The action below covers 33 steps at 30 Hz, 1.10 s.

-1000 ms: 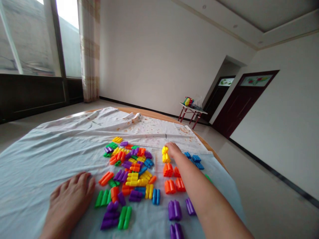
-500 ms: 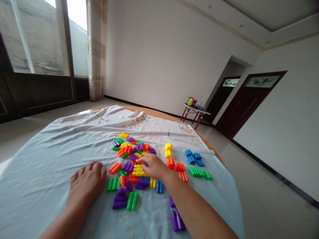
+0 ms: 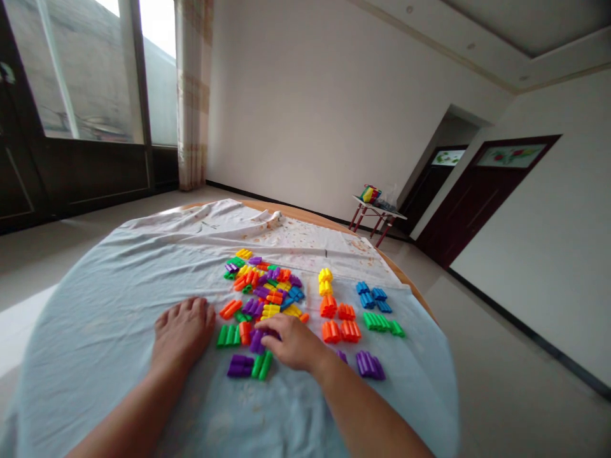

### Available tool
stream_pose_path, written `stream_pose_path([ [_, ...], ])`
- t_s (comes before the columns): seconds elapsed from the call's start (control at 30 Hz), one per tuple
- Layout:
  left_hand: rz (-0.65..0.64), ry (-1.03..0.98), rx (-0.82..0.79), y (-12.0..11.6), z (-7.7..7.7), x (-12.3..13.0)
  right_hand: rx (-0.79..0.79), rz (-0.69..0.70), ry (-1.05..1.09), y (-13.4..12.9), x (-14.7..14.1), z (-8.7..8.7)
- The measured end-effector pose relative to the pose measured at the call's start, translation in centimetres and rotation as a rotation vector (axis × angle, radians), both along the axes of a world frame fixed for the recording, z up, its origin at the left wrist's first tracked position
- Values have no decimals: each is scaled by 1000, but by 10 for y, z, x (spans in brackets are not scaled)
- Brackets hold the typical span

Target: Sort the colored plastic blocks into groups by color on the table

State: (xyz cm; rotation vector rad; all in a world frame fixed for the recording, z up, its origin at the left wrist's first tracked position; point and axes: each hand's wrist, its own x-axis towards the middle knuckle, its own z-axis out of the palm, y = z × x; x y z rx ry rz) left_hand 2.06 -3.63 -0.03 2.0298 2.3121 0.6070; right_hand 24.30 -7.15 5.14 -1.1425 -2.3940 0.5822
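My left hand [image 3: 184,331] lies flat on the blue cloth with its fingers stretched out, holding nothing. Just right of its fingertips lie an orange block [image 3: 231,310] and a green block [image 3: 229,336]. My right hand [image 3: 291,340] is at the near side of a mixed pile of plastic building blocks [image 3: 267,292]. Its thumb and forefinger are closed about a purple block [image 3: 256,341], partly hidden by the hand. Nearest me are another purple block [image 3: 240,366] and a green block [image 3: 262,366], side by side.
Sorted by colour to the right are yellow blocks [image 3: 325,282], orange blocks [image 3: 350,331], blue blocks [image 3: 366,300], green blocks [image 3: 382,323] and purple blocks [image 3: 370,365]. A pale cloth [image 3: 119,305] covers the round table. Beyond stands a small side table [image 3: 379,208].
My right hand has come back from the middle of the pile to its near edge, at a purple block. My left hand stays flat. The camera view has shifted slightly.
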Motion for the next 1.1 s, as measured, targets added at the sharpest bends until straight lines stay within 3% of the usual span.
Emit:
stream_pose_path([
  [0.17, -2, -6, -31, -2, 6, 2, -59, -35, -28, -9, 19, -1],
  [0.37, -22, -2, -55, 2, 3, 0, 61, -158, -58, -18, 18, -13],
  [0.73, -39, 63, -142, 2, 8, 1, 51, -2, -141, -19, 18, -23],
  [0.87, -5, 55, -101, 6, 2, 1, 63, -24, -88, -22, 19, -26],
  [1.1, 34, 63, -113, 7, 1, 2, 52, -60, 86, -55, 28, -12],
])
